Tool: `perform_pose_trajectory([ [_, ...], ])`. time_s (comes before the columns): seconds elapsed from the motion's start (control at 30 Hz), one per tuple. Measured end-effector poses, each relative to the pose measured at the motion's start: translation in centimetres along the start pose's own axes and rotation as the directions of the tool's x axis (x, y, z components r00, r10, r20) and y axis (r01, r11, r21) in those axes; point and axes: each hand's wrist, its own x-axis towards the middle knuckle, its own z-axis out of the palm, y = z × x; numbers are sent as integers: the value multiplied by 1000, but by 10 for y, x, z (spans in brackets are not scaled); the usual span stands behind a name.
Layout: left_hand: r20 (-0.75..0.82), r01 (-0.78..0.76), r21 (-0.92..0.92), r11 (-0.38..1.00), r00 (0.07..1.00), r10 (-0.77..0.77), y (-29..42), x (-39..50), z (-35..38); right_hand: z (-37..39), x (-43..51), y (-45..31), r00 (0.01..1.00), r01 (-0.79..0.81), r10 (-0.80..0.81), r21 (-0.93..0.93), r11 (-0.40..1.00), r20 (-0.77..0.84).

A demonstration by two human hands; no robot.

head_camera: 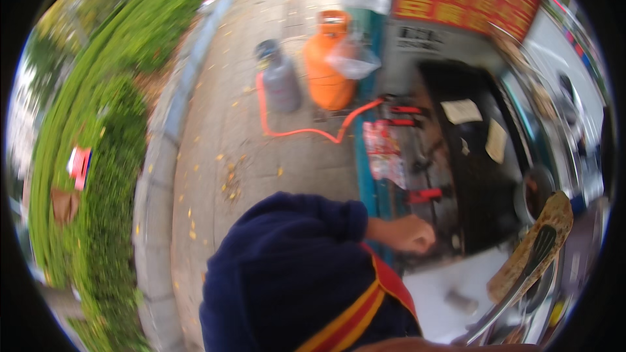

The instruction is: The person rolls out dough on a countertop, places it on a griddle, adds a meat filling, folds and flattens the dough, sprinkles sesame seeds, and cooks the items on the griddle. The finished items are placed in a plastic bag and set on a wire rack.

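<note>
My left hand (408, 234), blurred, is curled with no object visible in it, beside the near corner of a black griddle (474, 166). Pieces of pale flatbread or dough (461, 111) lie on the griddle. At the bottom right, my right hand (462, 338), partly cut off, is closed around the handle of a slotted metal spatula (543, 244). The spatula's head overlaps a long browned flatbread (506, 274); whether it carries the bread is unclear. A white work surface (440, 298) lies between my hands, with a small blurred object on it.
Red-handled burner valves (424, 196) line the stall's teal edge (364, 156). An orange hose (303, 132) runs across the pavement to a grey gas cylinder (282, 83), beside an orange one (330, 71). A round metal pot (535, 190) stands beyond the griddle; a kerb (156, 195) and hedge lie left.
</note>
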Motion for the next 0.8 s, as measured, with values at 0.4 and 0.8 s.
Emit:
perform_pose_trajectory([
  [0.4, -948, 795, -126, 594, 79, -307, 20, -292, 29, 246, 113, 22, 251, -50, -272, 293, 955, 929],
  [0.8, -908, 886, -300, 354, -378, 179, 181, -579, -136, 605, -70, -103, -255, -178, -503, 471, 864, 826],
])
